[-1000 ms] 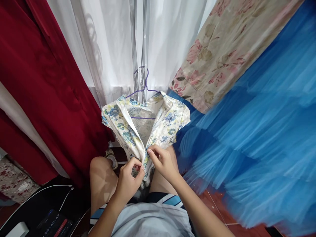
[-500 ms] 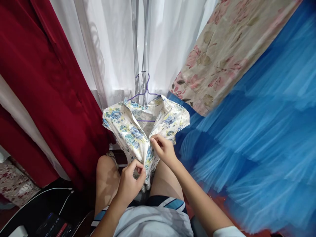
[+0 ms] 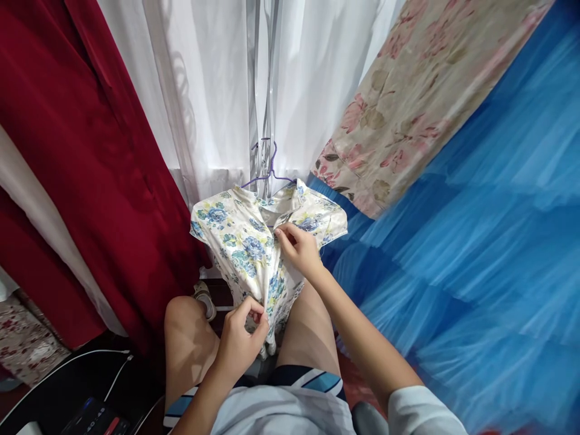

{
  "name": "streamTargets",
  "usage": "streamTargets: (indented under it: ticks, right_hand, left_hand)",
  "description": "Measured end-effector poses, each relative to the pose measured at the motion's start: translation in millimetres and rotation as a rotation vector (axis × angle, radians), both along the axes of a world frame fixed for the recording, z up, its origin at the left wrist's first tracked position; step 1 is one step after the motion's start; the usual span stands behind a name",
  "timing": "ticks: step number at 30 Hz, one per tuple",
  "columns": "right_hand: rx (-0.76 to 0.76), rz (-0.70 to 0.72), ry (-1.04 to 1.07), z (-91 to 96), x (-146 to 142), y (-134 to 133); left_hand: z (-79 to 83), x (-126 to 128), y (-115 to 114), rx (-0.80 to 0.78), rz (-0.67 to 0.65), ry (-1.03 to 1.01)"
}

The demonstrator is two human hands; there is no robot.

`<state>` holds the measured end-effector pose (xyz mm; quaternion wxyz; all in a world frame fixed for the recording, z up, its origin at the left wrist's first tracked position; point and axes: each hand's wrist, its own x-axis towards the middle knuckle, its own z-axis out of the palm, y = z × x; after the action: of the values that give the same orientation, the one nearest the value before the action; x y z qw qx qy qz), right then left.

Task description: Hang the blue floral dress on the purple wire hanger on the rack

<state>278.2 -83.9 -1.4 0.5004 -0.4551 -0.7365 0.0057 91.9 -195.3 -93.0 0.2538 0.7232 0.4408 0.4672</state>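
A small white dress with blue and yellow flowers [image 3: 244, 241] hangs on a purple wire hanger [image 3: 268, 172] in front of me, above my bare knees. My left hand [image 3: 242, 338] pinches the dress's lower edge, fingers closed on the fabric. My right hand [image 3: 299, 248] is higher up, near the collar, its fingertips pinched on the dress's back opening, which is closed up to that point.
A dark red curtain [image 3: 81, 151] hangs at left, a white sheer curtain [image 3: 217, 90] behind the hanger. A floral cloth [image 3: 408, 90] and a blue tulle skirt [image 3: 475, 254] fill the right. A phone [image 3: 90, 417] and a white cable [image 3: 120, 368] lie at bottom left.
My right hand has travelled up the dress from beside my left hand to near the collar, and the open back has closed along the way. My left hand stayed at the lower edge.
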Motion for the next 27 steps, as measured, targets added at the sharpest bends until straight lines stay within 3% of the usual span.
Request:
streamTargets:
  ticks: [14,27]
  right_hand:
    - [0.098,-0.105,-0.08,56.7,10.0,24.6]
    - [0.166,-0.134,-0.011,80.9,13.7,35.0]
  left_hand:
    - [1.0,7.0,-2.5,-0.006,-0.062,-0.004]
    - [0.0,9.8,-6.0,-0.044,-0.092,0.075]
